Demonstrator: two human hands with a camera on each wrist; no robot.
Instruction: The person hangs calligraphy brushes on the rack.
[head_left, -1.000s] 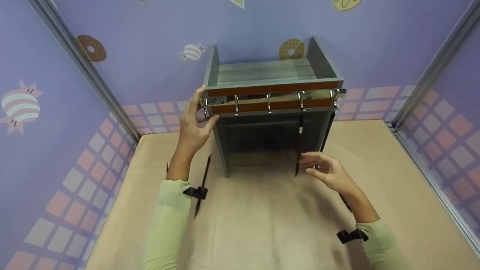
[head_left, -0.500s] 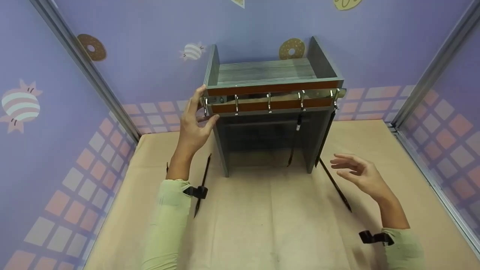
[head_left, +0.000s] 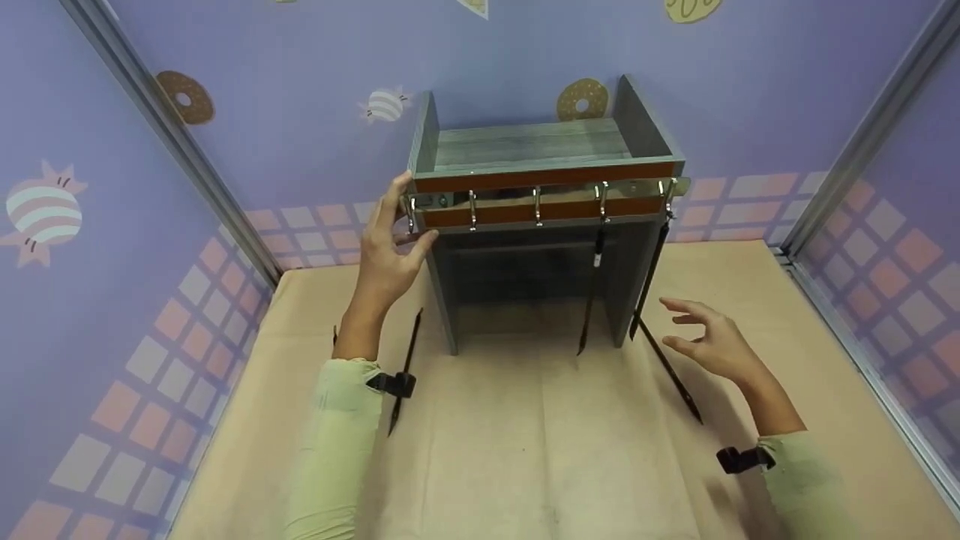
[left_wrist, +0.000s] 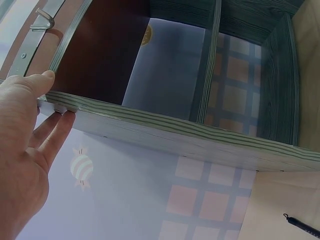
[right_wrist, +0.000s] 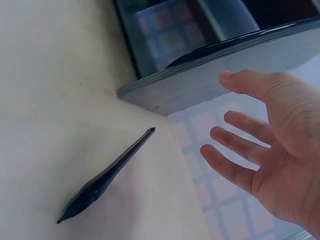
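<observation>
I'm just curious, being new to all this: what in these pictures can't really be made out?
- Head view: the inside of the grey shelf unit below the hook rail lies in dark shadow.
- Head view: the left hand covers the rail's left end.
- Left wrist view: the black strap is cut off by the frame edge.
- Right wrist view: the right hand is partly cut off.

Staged booth: candy-patterned walls (head_left: pixel 300 75)
</observation>
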